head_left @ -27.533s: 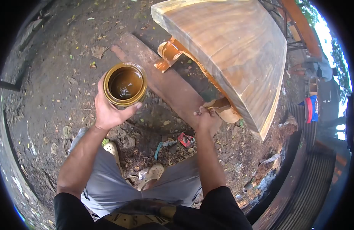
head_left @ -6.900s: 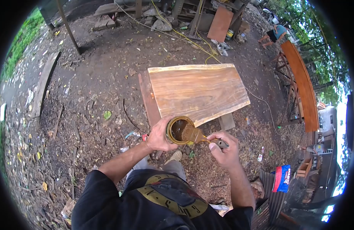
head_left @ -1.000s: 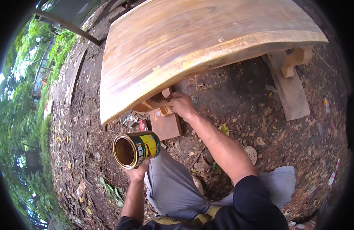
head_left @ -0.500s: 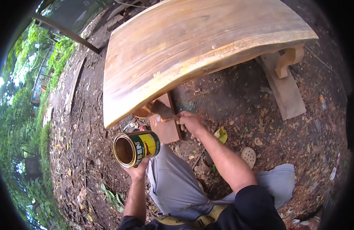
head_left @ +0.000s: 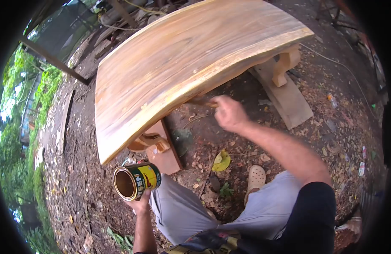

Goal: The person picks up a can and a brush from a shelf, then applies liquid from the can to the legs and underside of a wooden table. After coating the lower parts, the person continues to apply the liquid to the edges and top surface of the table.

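Observation:
A tin can (head_left: 147, 178) with a green and yellow label sits tilted in my left hand (head_left: 140, 203), its open mouth facing left and showing a brown inside. My right hand (head_left: 230, 114) is closed around the handle of a paintbrush (head_left: 204, 102). The brush reaches left to the front edge of a thick wooden table (head_left: 178, 72), where its bristle end is hidden or blurred. The tabletop has a wavy natural edge and pale, streaked grain. The can is below the table's near left corner, apart from it.
One curved table leg stands on a flat wooden foot (head_left: 166, 158) at the left, another on a foot (head_left: 288, 106) at the right. Leaf-strewn soil (head_left: 77, 186) surrounds my legs. A yellow leaf (head_left: 221, 161) lies near my tan clog (head_left: 256, 178). A post (head_left: 55, 61) slants at upper left.
My right hand and the brush have moved from near the left table leg, rightward and up along the table's front edge. The can stays in my left hand; the view has shifted.

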Demonstrator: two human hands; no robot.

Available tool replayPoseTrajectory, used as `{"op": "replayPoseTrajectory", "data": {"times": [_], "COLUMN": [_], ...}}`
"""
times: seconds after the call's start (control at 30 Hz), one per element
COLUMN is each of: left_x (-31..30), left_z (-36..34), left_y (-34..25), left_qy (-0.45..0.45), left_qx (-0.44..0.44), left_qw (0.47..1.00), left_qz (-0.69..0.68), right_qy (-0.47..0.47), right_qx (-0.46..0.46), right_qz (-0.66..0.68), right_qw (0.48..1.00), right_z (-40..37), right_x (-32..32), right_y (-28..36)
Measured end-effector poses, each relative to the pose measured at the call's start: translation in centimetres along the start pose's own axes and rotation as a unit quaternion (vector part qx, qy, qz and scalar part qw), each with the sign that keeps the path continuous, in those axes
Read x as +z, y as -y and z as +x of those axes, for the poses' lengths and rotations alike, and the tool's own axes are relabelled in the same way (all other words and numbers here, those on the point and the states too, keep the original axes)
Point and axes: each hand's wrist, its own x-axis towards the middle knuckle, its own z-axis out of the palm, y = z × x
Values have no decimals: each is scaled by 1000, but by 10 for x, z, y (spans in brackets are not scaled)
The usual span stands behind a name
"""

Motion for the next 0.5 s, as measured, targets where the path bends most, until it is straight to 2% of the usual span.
{"op": "replayPoseTrajectory", "data": {"times": [0.07, 0.13, 0.2, 0.23, 0.27, 0.33, 0.37, 0.47, 0.5], "left_x": [15, 15, 25, 27, 19, 48, 51, 92, 89], "left_z": [1, 1, -4, -3, 1, 5, 6, 4, 9], "left_y": [-10, -8, 0, 0, 10, -18, -17, -67, -53], "left_qy": [17, 41, 1, 1, 41, 59, 61, 72, 65], "left_qx": [2, -14, -32, -6, -27, -15, -2, -45, -4], "left_qw": [1000, 997, 999, 998, 995, 998, 998, 996, 998], "left_qz": [-4, 61, 42, 66, 85, 17, 32, -3, 1], "right_qy": [-38, -96, -130, -146, -164, -193, -205, -253, -265], "right_qx": [58, 91, 136, 158, 180, 230, 245, 270, 288], "right_qz": [-24, -55, -83, -91, -103, -160, -166, -145, -132], "right_qw": [997, 990, 979, 972, 965, 941, 933, 918, 911], "right_z": [-2, -3, -3, -1, -1, 0, 2, 7, 10], "right_x": [-63, -108, -156, -175, -200, -240, -256, -298, -312], "right_y": [-35, -86, -134, -152, -171, -197, -211, -237, -247]}}
